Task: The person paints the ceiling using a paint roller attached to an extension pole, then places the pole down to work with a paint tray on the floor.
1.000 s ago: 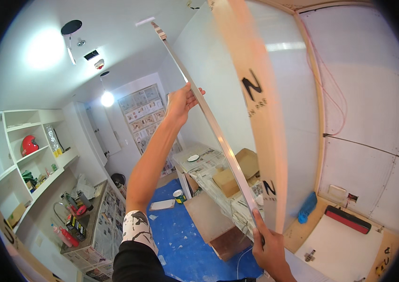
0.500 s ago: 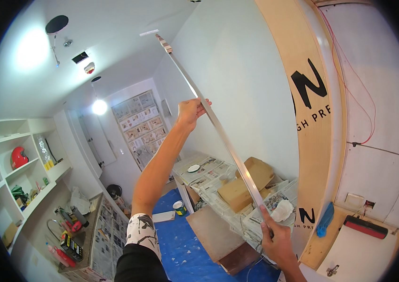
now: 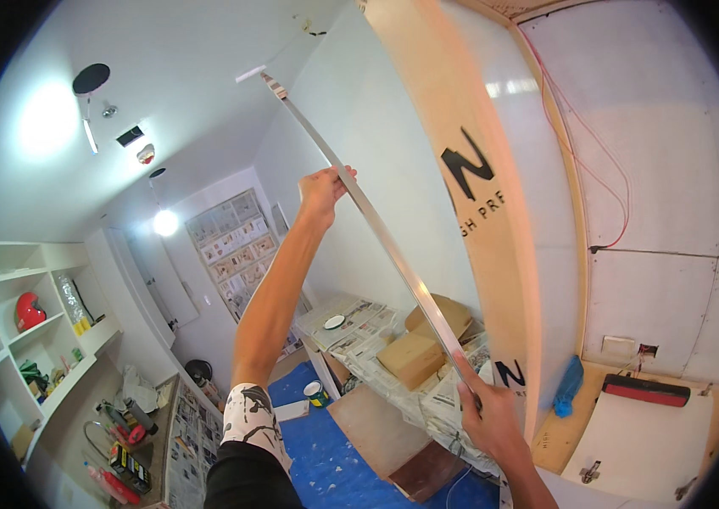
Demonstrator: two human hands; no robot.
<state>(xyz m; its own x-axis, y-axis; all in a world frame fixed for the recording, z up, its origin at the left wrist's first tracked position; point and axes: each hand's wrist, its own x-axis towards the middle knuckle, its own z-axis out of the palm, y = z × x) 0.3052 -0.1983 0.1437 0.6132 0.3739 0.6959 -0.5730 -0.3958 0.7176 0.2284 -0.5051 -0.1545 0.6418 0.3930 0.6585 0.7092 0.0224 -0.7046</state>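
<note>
A long, flat metal pole (image 3: 398, 259) slants upward across the view, held in both hands. My left hand (image 3: 322, 195) is closed around its upper part, arm stretched out. Lower down, my right hand (image 3: 493, 422) grips the pole near its bottom end, where a dark part shows between the fingers. At the top, a banded brownish piece (image 3: 274, 86) joins the pole to a narrow white head (image 3: 251, 75), which looks like a small paint roller. This head is at the ceiling (image 3: 207, 42); whether it touches I cannot tell.
Newspaper covers a long counter (image 3: 364, 331) bearing a cardboard box (image 3: 427, 343) and a white lid (image 3: 335, 321). A paint can (image 3: 317, 393) stands on blue floor sheeting (image 3: 326, 450). A tall wooden panel (image 3: 453, 191) rises at right. Bulbs hang from the ceiling; shelves (image 3: 41, 314) line the left.
My view has turned to the right, so the room appears shifted left. The white head has moved slightly along the ceiling; both hands keep their hold on the pole.
</note>
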